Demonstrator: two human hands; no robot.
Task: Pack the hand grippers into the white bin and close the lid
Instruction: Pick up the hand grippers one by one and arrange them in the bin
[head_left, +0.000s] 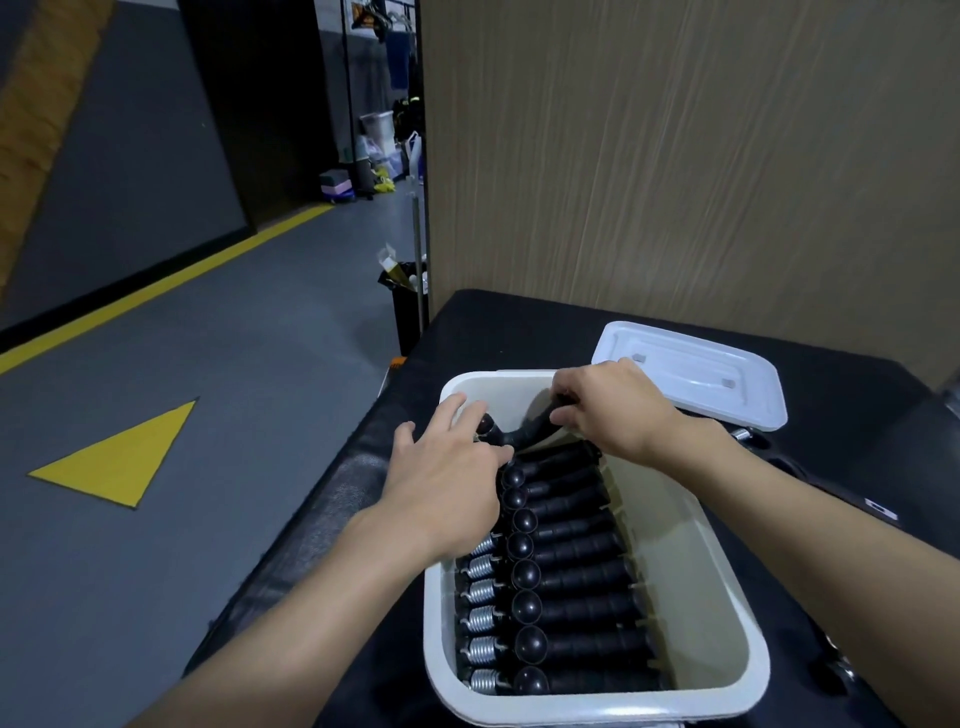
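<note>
Where the view begins, nearest the camera, a white bin (727, 691) sits on a black table (519, 332) w/ its top uncovered. Packed hand grippers (576, 608) lie inside in one tight row running front to back. Their black handles lie crosswise, round knob ends point left, and steel coil springs (480, 592) show along the bin's left wall.

Both bare forearms reach in from the bottom edge. The left hand (447, 483) is palm down over the far-left part of the row, fingers spread and nearly straight. It rests against the knob end of one more hand gripper, the loose hand gripper (514, 434), which lies bent in a V at the bin's far end, just past the last packed one. The left hand hides its own underside, so any hold there can't be seen – it looks like a flat touch, not a clasp. The right hand (618, 410) has fingers and thumb curled round that gripper's other handle, approx. over the bin's far wall.

Beyond the right hand, the white lid (691, 374) lies flat on the table, just beside the bin's far right corner. A wood-grain panel wall (675, 156) rises behind the table. To the left is grey floor (234, 364) w/ a yellow triangle (124, 462) and a yellow line (182, 280). A black waste bin (408, 312) stands by the table's far left corner. Boxes etc. farther down the corridor are too small to name.
</note>
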